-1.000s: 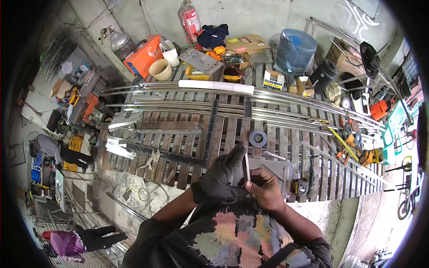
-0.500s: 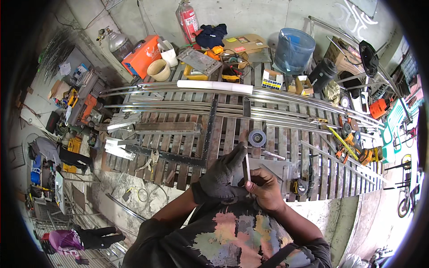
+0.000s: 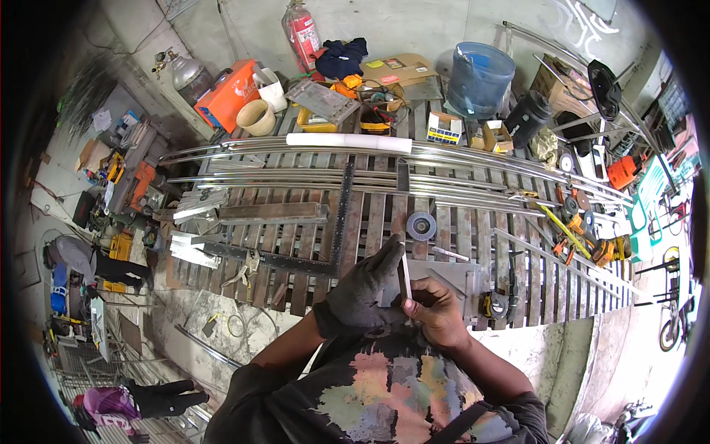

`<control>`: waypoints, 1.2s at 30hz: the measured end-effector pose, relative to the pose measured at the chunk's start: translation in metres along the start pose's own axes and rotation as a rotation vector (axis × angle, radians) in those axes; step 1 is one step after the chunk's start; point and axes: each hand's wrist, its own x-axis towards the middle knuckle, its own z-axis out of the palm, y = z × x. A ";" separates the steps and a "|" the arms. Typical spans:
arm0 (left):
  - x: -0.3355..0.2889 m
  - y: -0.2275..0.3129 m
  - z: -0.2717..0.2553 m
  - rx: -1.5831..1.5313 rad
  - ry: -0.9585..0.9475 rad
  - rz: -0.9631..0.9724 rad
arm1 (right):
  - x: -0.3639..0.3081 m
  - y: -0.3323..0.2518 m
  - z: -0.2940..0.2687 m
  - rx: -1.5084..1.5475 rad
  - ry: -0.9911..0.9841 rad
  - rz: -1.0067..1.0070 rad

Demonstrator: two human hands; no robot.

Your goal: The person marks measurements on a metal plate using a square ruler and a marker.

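Note:
Close to my chest, at the near edge of a slatted metal table (image 3: 296,231), I hold a thin flat metal piece (image 3: 404,280) edge-up between my hands. My left hand (image 3: 362,291), in a dark glove, lies along its left side with the fingers pointing away from me. My bare right hand (image 3: 436,314) grips the near part, the thumb on its edge and the other fingers curled. The glove hides the piece's left face. Just beyond my fingertips lies a round flap disc (image 3: 421,226). A grey metal plate (image 3: 458,281) lies under and beside my hands.
A black carpenter's square (image 3: 345,200) and long shiny tubes (image 3: 473,166) lie across the table. On the right are a tape measure (image 3: 495,305) and orange power tools (image 3: 608,251). A blue bucket (image 3: 481,80) stands at the back. Two people are at far left.
The whole view has shifted slightly, so the table's things appear a little further left and up. My hands keep nearly the same hold on the metal piece.

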 end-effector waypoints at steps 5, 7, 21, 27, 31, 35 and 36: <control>-0.001 -0.001 -0.001 0.046 -0.019 -0.015 | 0.000 -0.002 0.003 0.018 0.007 0.006; 0.000 0.000 -0.002 0.038 -0.016 -0.012 | 0.000 -0.004 0.004 0.003 0.020 0.025; -0.002 -0.004 0.001 0.072 0.000 -0.017 | 0.000 -0.001 0.004 0.018 0.042 0.059; -0.001 -0.002 -0.002 0.056 -0.027 -0.043 | 0.003 0.003 0.004 0.050 0.024 0.067; -0.004 -0.006 -0.001 0.066 -0.025 0.000 | 0.004 0.007 0.004 0.059 0.030 0.046; -0.002 -0.004 0.000 0.092 -0.013 -0.006 | 0.003 0.007 0.005 0.035 0.044 0.048; -0.002 -0.003 0.000 0.091 -0.015 -0.004 | 0.003 0.009 0.004 0.036 0.046 0.045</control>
